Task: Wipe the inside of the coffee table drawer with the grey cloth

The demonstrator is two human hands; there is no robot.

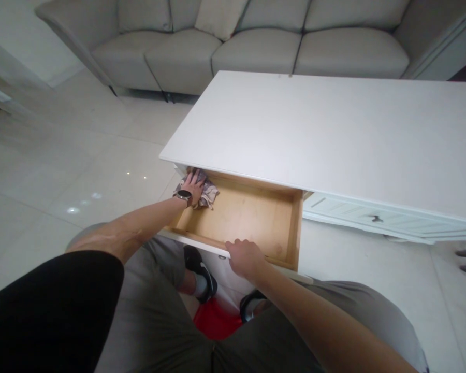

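Note:
A wooden drawer (248, 217) is pulled out from the white coffee table (314, 129). At the drawer's left side, near the back corner, my left hand (194, 187) presses a crumpled, patterned grey-and-beige cloth (208, 196) against the wood. Its fingers lie over the cloth, and a watch (184, 195) is on that wrist. My right hand (245, 257) is closed over the top of the white drawer front, just right of a small knob (221, 257). The fingertips hook over the inner edge. Inside the drawer only the cloth shows.
A second drawer front with a dark knob (376, 218) sits to the right, shut. Beyond the table stands a grey sofa (256, 52). Below the open drawer are my legs, shoes and a red thing (216, 318) on the tiled floor (81, 150). Dark shoe-like shapes lie far right.

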